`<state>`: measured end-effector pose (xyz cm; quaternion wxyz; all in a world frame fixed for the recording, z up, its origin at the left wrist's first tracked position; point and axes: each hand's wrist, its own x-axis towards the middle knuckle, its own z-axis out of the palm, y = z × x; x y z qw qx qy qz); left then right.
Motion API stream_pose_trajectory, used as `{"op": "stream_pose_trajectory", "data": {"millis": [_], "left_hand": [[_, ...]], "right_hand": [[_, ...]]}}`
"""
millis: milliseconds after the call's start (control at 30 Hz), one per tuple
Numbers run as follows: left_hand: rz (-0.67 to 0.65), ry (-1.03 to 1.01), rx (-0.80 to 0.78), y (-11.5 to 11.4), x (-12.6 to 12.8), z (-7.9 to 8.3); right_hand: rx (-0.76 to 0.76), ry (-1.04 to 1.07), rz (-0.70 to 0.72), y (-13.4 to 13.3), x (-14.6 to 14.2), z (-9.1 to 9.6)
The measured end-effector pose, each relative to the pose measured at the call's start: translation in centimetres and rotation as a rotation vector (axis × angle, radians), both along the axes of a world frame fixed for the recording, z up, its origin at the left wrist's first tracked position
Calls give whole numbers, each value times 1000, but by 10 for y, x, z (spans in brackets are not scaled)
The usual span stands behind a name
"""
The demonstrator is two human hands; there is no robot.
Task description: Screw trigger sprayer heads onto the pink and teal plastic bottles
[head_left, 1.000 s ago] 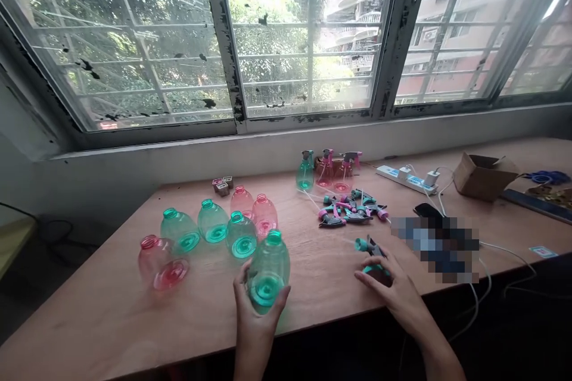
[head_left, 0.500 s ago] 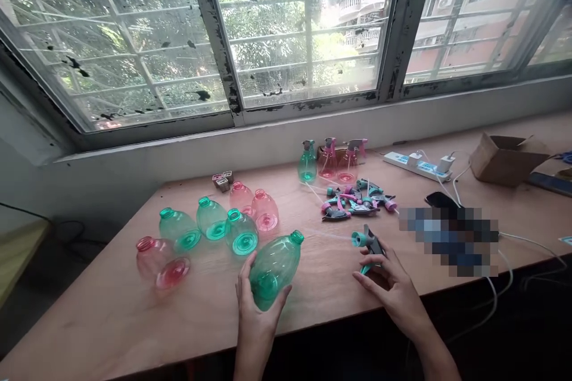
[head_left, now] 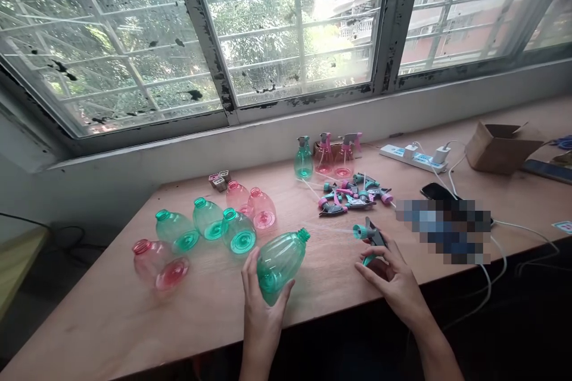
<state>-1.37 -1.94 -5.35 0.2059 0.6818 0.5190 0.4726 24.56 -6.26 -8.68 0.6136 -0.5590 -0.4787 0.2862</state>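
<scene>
Both forearms reach over the near edge of the tabletop [head_left: 201,303]; left hand [head_left: 263,294] cupped, fingers spread, right hand [head_left: 395,283] curled, palm down.

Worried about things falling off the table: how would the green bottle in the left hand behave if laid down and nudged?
The green bottle looks empty and see-through, so probably light. Its round body would likely roll on the table. The thin plastic may flex under the left hand.

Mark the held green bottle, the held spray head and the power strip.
green bottle [head_left: 280,259], head view, on its belly.
spray head [head_left: 360,230], head view, on its teal collar.
power strip [head_left: 422,162], head view, on its white casing.
</scene>
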Motion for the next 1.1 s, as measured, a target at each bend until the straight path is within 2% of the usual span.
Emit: {"op": "stream_pose_trajectory", "data": {"millis": [100, 267, 467, 633, 733, 900, 1000, 1100], "left_hand": [[31, -31, -14, 1, -2, -1], [37, 4, 0, 1, 0, -2], [45, -31, -19, 1, -1, -2], [12, -38, 10, 2, -2, -3], [-20, -29, 23, 2, -2, -4], [-133, -17, -63, -3, -4, -3], [-179, 31, -101, -8, -2, 0], [-168, 17, -139, -10, 2, 3]], "right_hand": [[18, 38, 13, -1, 3, -1], [-40, -30, 120, -4, 3, 2], [-1, 34, -16, -3, 2, 1], [-50, -135, 18, -3, 4, -2], [-48, -154, 45, -3, 4, -2], [-48, -84, 140, -7, 0, 6], [-84, 110, 227, -7, -9, 10], [-96, 347, 299, -2, -25, 12]]}}
